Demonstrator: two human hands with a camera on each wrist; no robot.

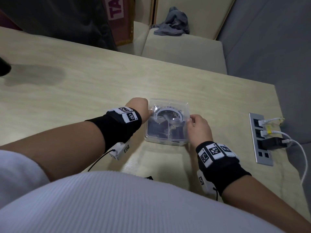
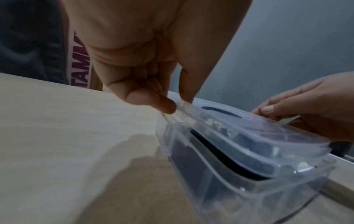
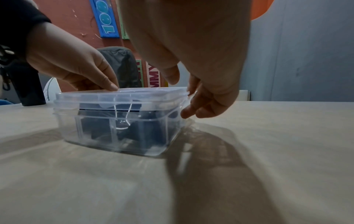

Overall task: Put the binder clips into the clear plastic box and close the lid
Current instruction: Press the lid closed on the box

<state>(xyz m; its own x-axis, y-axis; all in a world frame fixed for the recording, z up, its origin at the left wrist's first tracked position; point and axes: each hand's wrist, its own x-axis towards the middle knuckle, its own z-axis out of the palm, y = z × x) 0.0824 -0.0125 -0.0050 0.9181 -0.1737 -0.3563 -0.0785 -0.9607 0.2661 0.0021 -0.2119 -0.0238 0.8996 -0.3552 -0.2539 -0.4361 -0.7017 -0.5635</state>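
Clear plastic box (image 1: 165,140), squarish with rounded corners, sits upright on the worktop (image 1: 84,84), right of centre, near edge side. Black binder clips (image 3: 134,128) inside, wire handles visible through the near wall; count unreadable. Clear lid (image 3: 122,94) is over the box opening; in the left wrist view its left edge (image 2: 239,136) sits raised off the rim, not seated.

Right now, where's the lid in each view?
Head: lid centre, on the clear box, between both hands.
Left wrist: lid right of centre, left hand pinching its near edge.
Right wrist: lid left of centre, atop the box.
Shared landmark: the table.
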